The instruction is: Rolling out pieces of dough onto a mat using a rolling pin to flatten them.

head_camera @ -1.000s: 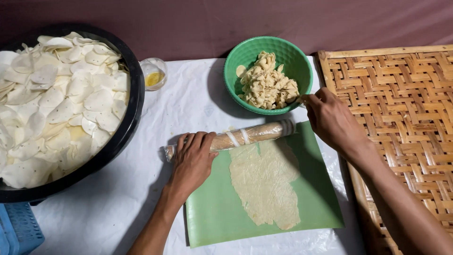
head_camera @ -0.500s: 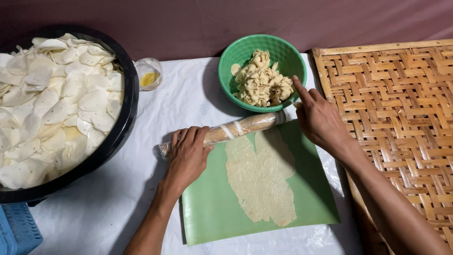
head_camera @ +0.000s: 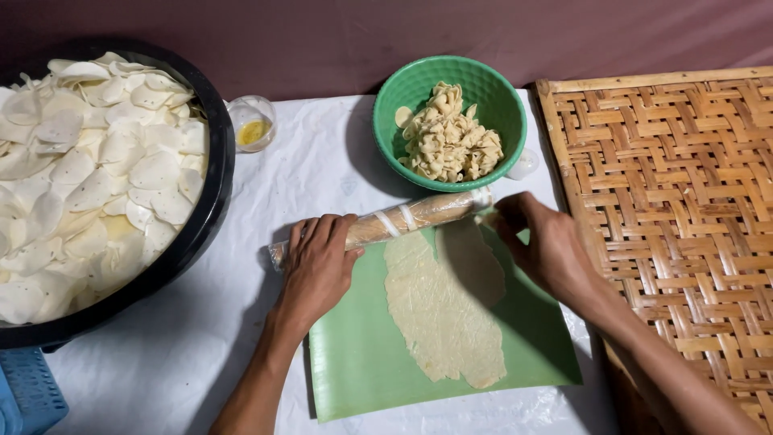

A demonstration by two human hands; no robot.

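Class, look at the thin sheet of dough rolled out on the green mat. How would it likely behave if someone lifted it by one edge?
The dough sheet looks very thin and flat, so it would probably droop, not hold its shape. Its ragged, cracked edges suggest it may tear easily. It lies pressed onto the green mat, so it might cling and need peeling.

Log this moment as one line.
left hand: on plastic-wrapped wooden rolling pin | right hand: at pin's end | flattened pale dough sheet: on green mat
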